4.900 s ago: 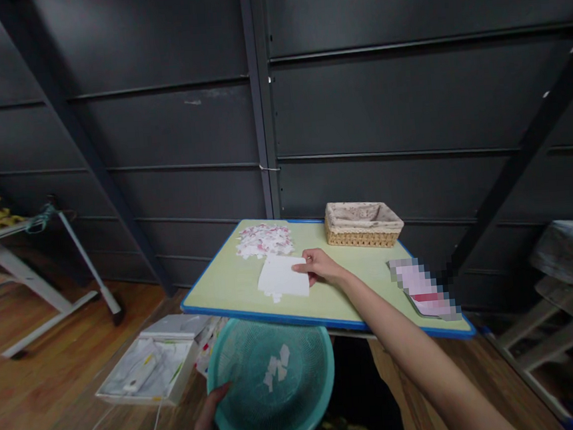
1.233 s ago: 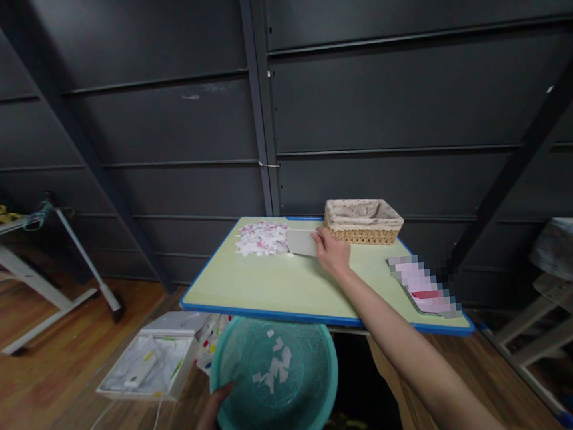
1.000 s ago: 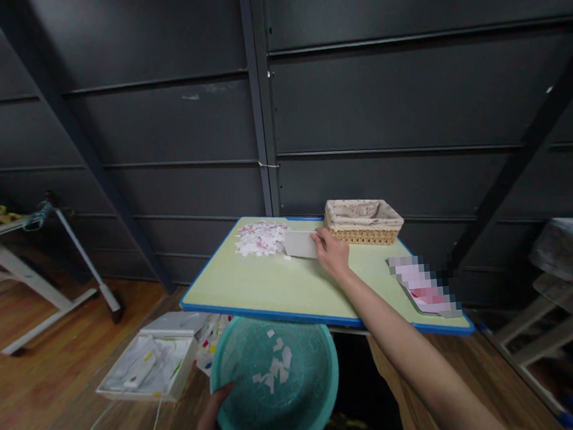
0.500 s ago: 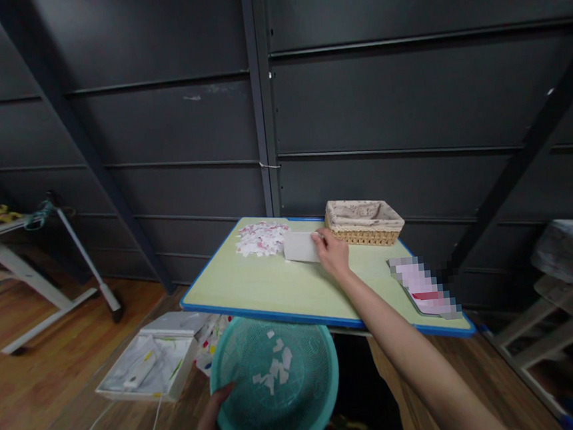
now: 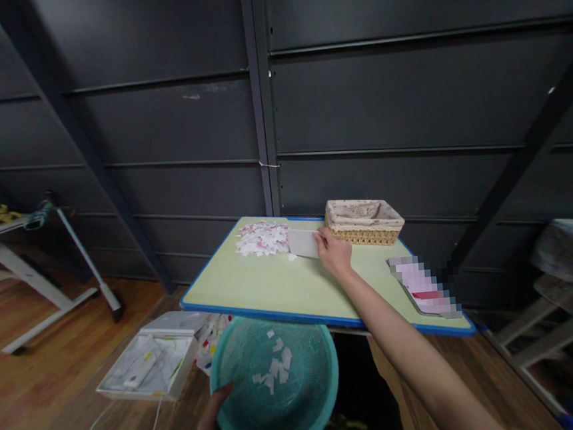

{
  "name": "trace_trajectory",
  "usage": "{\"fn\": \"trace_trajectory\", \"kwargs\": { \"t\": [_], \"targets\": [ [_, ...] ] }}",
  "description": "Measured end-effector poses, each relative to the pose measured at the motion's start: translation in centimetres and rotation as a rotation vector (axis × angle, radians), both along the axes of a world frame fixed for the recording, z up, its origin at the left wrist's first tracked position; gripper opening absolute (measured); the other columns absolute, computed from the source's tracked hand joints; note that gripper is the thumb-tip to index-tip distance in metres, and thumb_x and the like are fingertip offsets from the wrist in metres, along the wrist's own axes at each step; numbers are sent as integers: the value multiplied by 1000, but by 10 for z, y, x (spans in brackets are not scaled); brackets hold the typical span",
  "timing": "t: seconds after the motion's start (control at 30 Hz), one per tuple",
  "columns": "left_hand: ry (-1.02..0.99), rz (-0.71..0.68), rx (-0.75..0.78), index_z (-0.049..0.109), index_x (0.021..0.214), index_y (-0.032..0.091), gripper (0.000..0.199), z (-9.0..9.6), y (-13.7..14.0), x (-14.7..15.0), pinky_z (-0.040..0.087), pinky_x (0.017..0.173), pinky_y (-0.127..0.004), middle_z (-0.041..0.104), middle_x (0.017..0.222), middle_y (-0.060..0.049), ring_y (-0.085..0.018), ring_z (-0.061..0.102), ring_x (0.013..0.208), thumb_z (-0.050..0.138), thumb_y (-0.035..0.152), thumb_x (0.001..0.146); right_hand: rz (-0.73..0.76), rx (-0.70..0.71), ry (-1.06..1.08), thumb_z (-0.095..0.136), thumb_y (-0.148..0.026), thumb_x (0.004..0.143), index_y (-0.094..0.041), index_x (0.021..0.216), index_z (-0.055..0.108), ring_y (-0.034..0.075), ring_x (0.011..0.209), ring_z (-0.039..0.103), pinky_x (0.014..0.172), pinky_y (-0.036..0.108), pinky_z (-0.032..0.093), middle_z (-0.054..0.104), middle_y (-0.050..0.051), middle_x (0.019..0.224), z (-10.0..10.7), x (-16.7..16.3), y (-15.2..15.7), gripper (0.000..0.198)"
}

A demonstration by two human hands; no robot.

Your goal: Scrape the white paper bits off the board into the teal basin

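My right hand (image 5: pixel 334 252) is closed on a flat white card (image 5: pixel 303 243), held on edge over the table. The card's left edge meets a heap of torn paper scraps (image 5: pixel 262 237), white with some pink. One loose scrap lies just below the card. My left hand (image 5: pixel 217 408) grips the left rim of a teal plastic colander (image 5: pixel 330 372), which sits tilted below the table's front edge. Several white paper pieces (image 5: pixel 274 370) lie inside it. The left fingers under the rim are partly hidden.
The pale green table (image 5: pixel 252 285) has a blue edge. A lined wicker basket (image 5: pixel 362 225) stands at its back right, a pixelated flat object (image 5: pixel 423 286) at its right. An open white box (image 5: pixel 147 368) with a cord lies on the floor at left. A dark panel wall stands behind.
My right hand has shifted the card slightly right, and its angle has changed. A small scrap now shows below the card. My left hand and the colander have stayed in place.
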State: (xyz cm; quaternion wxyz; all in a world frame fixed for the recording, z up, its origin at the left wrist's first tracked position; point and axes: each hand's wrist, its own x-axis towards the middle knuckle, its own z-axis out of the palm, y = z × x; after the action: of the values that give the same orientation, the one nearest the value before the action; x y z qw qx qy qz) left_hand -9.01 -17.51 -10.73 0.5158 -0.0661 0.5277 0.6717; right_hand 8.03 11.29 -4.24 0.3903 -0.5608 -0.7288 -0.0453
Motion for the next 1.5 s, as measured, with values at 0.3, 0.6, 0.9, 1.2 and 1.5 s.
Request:
{"fn": "trace_trajectory", "kwargs": {
  "t": [0.3,0.6,0.9,1.2,1.5],
  "targets": [
    [-106,-42,16,52,134,3,66,-7,0,-6,58,86,-48,81,74,-8,-36,72,95,67,11,71,-23,6,43,45,-37,98,-20,107,69,15,62,53,59,25,23,68,4,74,0,3,2,31],
    [-160,-26,-5,51,137,11,66,-16,0,-11,57,87,-51,81,95,-11,-36,70,101,65,13,73,-7,-1,103,45,-38,97,-21,105,70,17,65,56,59,26,25,69,5,76,0,3,5,32],
    [-68,-32,5,50,137,10,65,-11,0,-7,55,91,-51,81,83,-7,-35,70,99,67,15,74,-7,-8,165,44,-37,96,-21,104,70,18,68,56,61,26,27,70,5,78,1,5,6,32],
    [-143,-24,11,46,140,9,71,-19,1,-12,55,91,-50,81,95,-11,-35,69,102,67,15,73,16,-18,136,45,-36,96,-20,103,70,18,69,57,61,25,27,70,5,79,0,4,4,31],
    [-126,-32,10,46,139,4,76,-9,-1,-8,57,87,-49,81,92,-13,-37,68,105,71,18,69,35,-25,239,44,-39,95,-20,99,71,20,72,58,63,26,31,70,5,81,1,6,7,33]
  ]
}}
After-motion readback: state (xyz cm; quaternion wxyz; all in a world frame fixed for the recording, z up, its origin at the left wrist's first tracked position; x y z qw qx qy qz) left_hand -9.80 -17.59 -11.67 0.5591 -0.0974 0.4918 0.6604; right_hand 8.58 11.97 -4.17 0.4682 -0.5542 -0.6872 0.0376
